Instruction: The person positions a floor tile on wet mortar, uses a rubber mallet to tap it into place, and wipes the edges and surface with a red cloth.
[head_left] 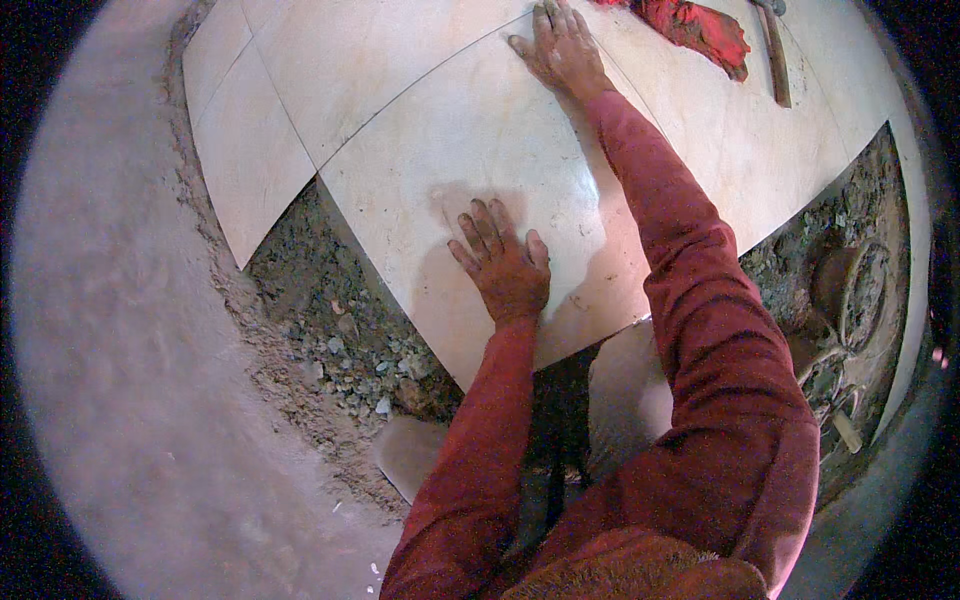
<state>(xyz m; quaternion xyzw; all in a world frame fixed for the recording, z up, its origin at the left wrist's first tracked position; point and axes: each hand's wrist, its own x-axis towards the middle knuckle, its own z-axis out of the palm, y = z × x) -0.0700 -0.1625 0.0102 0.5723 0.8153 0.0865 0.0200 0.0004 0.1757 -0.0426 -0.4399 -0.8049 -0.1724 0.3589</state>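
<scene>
A large glossy cream floor tile [400,200] lies in front of me, its far edges meeting neighbouring tiles along thin dark joints. My left hand [508,268] is over its middle with fingers spread and palm down; whether it presses on the surface or hovers just above, I cannot tell. Farther off, my right hand [568,52] reaches to the tile's far corner, fingers stretched out flat by the joint. Neither hand holds anything.
Rough rubble and mortar bed [340,310] shows left of the tile. Grey concrete floor [120,300] runs along the far left. A red cloth-like bundle [695,38] and a hammer [775,55] lie on the far tiles. A dirty round bucket [850,290] sits at right.
</scene>
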